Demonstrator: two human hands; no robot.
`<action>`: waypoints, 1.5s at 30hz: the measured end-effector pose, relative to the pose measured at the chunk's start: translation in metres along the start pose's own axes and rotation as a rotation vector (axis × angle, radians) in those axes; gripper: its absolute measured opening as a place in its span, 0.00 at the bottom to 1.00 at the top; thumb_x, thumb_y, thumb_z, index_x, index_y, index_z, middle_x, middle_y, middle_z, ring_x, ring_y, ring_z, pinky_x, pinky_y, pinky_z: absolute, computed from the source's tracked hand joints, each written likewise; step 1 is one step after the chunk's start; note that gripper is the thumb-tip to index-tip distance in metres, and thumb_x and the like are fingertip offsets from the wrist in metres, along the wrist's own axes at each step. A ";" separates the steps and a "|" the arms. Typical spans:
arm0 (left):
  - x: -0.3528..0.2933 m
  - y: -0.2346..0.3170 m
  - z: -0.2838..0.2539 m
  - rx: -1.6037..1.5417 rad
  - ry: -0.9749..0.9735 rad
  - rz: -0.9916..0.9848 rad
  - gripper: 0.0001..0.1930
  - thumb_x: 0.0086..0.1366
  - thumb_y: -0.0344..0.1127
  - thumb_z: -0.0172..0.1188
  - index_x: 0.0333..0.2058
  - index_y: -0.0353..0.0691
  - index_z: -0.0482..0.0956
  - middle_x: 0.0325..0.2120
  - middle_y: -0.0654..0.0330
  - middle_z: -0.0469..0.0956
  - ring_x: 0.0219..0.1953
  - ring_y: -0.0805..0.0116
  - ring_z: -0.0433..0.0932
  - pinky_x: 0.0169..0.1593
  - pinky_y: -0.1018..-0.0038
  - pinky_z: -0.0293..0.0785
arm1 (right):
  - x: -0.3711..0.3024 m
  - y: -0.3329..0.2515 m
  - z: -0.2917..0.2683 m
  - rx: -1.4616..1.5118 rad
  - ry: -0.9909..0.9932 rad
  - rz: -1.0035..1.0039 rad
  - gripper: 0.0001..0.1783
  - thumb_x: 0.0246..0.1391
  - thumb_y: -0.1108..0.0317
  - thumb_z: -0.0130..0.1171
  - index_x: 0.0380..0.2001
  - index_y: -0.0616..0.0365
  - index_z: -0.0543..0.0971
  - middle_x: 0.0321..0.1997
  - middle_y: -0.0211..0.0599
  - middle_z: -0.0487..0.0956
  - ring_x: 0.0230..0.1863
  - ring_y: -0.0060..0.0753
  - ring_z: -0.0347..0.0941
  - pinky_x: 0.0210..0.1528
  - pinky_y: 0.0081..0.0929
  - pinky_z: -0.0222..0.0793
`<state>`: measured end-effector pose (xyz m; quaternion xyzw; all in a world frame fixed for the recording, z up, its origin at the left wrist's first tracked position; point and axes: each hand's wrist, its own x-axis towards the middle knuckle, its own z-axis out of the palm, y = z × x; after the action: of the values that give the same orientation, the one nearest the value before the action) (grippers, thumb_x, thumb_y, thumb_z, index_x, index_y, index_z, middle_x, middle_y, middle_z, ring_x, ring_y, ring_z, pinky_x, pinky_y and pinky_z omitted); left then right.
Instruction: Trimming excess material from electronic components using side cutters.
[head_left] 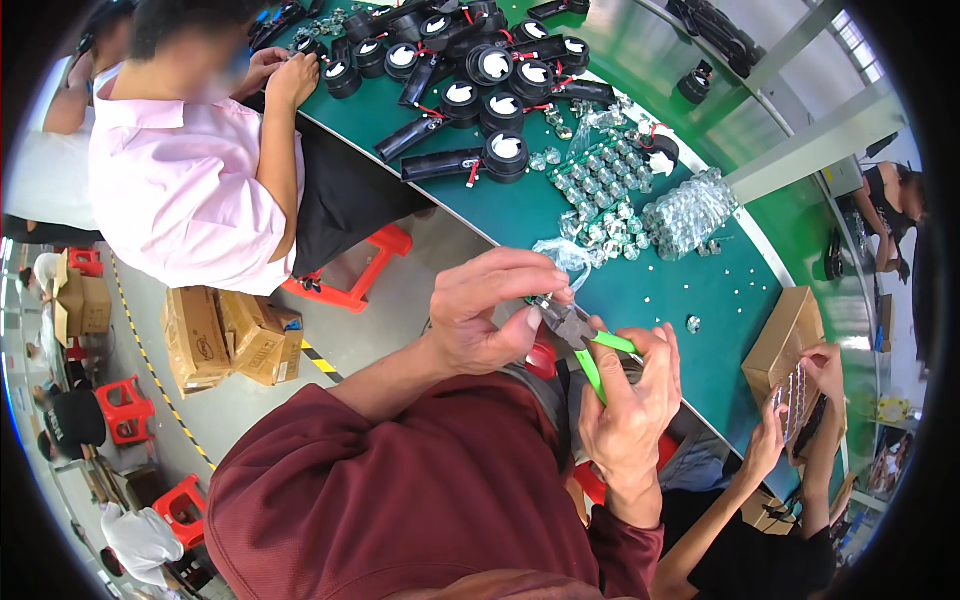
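Between the thumb and fingers of my left hand [482,312] is a small shiny part [540,299], mostly covered by the fingertips. My right hand [632,405] grips a pair of pliers [570,328] with bright green handles. Their metal jaws point left and meet the part at my left fingertips; whether they bite on it is too small to tell. Just beyond my hands, a crumpled clear plastic bag [562,256] lies at the edge of the green table [640,320]. Farther back lies a pile of small shiny parts [612,232].
Several black handheld devices with round heads [503,150] cover the table's far end. A bagged bundle of parts [690,212] lies to the right, near an open cardboard box [785,335]. A co-worker in pink [185,185] sits left; another co-worker's hands [770,430] work at right.
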<state>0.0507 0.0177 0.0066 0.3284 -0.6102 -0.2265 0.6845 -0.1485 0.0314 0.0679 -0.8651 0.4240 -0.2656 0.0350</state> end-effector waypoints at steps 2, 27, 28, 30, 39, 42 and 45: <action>0.000 0.000 0.000 -0.002 0.005 0.002 0.19 0.51 0.18 0.57 0.44 0.30 0.83 0.37 0.49 0.82 0.37 0.63 0.85 0.42 0.71 0.84 | 0.001 0.000 0.000 -0.004 0.001 -0.004 0.20 0.40 0.79 0.64 0.42 0.61 0.86 0.39 0.44 0.75 0.39 0.48 0.75 0.59 0.61 0.69; -0.003 -0.004 0.001 -0.082 0.052 -0.100 0.19 0.51 0.19 0.57 0.43 0.30 0.83 0.36 0.49 0.83 0.38 0.62 0.85 0.42 0.71 0.84 | 0.000 -0.002 0.002 -0.094 -0.016 0.001 0.27 0.39 0.79 0.62 0.49 0.56 0.85 0.42 0.43 0.74 0.43 0.51 0.74 0.64 0.63 0.63; -0.002 -0.003 0.000 -0.046 0.041 -0.065 0.18 0.51 0.19 0.57 0.43 0.30 0.83 0.36 0.49 0.83 0.38 0.62 0.85 0.42 0.71 0.84 | 0.001 -0.003 0.000 -0.115 -0.032 -0.002 0.28 0.39 0.79 0.62 0.49 0.56 0.84 0.43 0.42 0.73 0.44 0.50 0.74 0.65 0.64 0.60; 0.000 -0.003 -0.003 -0.010 0.020 -0.036 0.19 0.51 0.20 0.57 0.43 0.30 0.83 0.36 0.48 0.83 0.37 0.62 0.85 0.42 0.71 0.84 | 0.003 -0.004 -0.004 -0.117 -0.046 -0.005 0.28 0.39 0.78 0.62 0.50 0.56 0.84 0.43 0.42 0.73 0.45 0.50 0.74 0.66 0.64 0.58; 0.000 0.000 -0.004 -0.019 -0.010 -0.014 0.19 0.53 0.20 0.57 0.46 0.29 0.83 0.39 0.47 0.83 0.37 0.61 0.86 0.43 0.70 0.84 | 0.003 -0.006 -0.009 -0.149 -0.101 -0.008 0.30 0.38 0.77 0.62 0.51 0.55 0.84 0.45 0.42 0.72 0.48 0.49 0.72 0.68 0.64 0.54; 0.000 -0.001 -0.005 -0.017 -0.015 0.010 0.20 0.54 0.19 0.56 0.47 0.29 0.82 0.40 0.47 0.82 0.38 0.61 0.86 0.44 0.70 0.84 | 0.005 -0.007 -0.011 -0.157 -0.101 -0.003 0.30 0.37 0.77 0.62 0.51 0.55 0.84 0.45 0.42 0.72 0.49 0.49 0.71 0.68 0.65 0.53; 0.001 -0.001 -0.005 -0.022 -0.018 0.017 0.20 0.53 0.19 0.56 0.47 0.29 0.82 0.41 0.46 0.82 0.38 0.60 0.86 0.44 0.69 0.84 | 0.006 -0.008 -0.012 -0.158 -0.116 0.006 0.31 0.37 0.77 0.62 0.51 0.55 0.84 0.46 0.42 0.72 0.50 0.50 0.71 0.69 0.65 0.51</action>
<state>0.0561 0.0174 0.0059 0.3135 -0.6165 -0.2301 0.6846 -0.1456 0.0340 0.0832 -0.8778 0.4434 -0.1809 -0.0082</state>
